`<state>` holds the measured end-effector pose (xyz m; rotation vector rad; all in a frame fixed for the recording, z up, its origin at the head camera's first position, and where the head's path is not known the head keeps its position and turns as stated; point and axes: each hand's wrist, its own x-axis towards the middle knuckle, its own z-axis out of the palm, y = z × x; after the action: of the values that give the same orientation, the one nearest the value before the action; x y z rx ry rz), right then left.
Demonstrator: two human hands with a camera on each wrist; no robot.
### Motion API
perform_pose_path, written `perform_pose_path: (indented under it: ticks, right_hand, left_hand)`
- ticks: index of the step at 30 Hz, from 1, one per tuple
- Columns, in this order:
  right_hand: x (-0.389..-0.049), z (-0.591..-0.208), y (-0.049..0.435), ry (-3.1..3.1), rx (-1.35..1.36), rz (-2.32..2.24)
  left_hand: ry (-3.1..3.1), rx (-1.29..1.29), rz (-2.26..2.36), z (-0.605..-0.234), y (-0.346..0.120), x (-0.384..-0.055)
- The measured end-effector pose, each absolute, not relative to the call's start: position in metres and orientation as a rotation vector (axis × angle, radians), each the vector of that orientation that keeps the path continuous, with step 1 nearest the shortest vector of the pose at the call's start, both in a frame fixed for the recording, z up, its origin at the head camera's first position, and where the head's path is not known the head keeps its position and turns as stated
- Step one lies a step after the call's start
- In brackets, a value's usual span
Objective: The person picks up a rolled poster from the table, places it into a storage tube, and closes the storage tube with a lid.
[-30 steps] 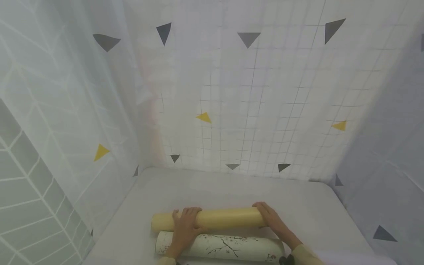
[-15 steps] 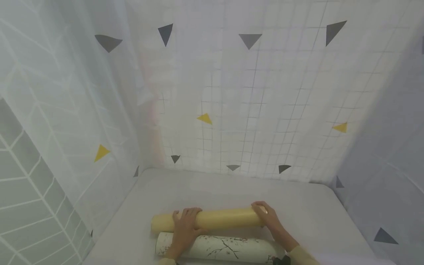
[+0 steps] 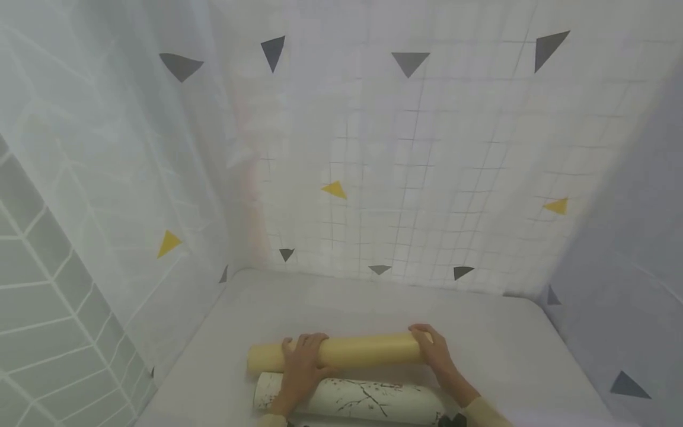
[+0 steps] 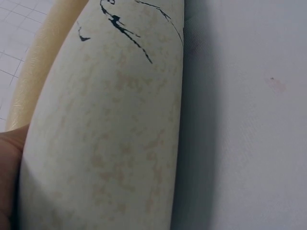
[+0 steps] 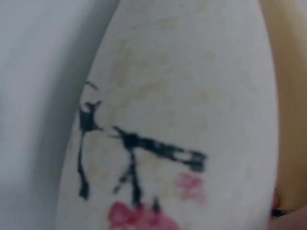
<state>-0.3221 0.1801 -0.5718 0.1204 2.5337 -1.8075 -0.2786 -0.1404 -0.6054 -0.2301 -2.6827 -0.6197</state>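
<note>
Lying across the bed-like white surface is a yellow wallpaper roll (image 3: 368, 351). My left hand (image 3: 305, 370) grips it left of its middle, fingers over the top and thumb on the near side. At its right end my right hand (image 3: 434, 351) holds it, fingers curled over the edge. Nearer to me, alongside, lies a white wallpaper roll (image 3: 373, 402) printed with dark branches and red blossoms; both forearms cross above it. In the left wrist view the white roll (image 4: 105, 134) fills the middle, with the yellow roll (image 4: 43, 62) behind. The right wrist view shows the white roll's print (image 5: 163, 148) close up.
The white surface (image 3: 341, 302) has rounded far corners. White sheeting with grey and yellow triangles (image 3: 408, 62) rises behind it. A grey-green leaf-patterned panel (image 3: 42, 332) stands at the left, and a grey-violet side (image 3: 629, 261) closes off the right.
My right hand has shifted its hold slightly at the yellow roll's right end, its fingers drawing in closer. The left hand keeps its place. The head view has shifted a little.
</note>
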Motion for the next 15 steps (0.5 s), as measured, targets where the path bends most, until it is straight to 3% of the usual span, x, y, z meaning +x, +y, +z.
perform_pose_path:
  ticks: [8, 15]
  right_hand:
    - [-0.3234, -0.5790, 0.1822, 2.718, 0.119, -1.614]
    - [-0.3245, -0.5753, 0.1824, 2.657, 0.094, -1.738]
  left_hand:
    - [-2.705, -0.252, -0.556, -0.6044, -0.1407, -0.2776]
    - [-2.703, -0.241, -0.636, -0.6000, -0.1400, -0.2760]
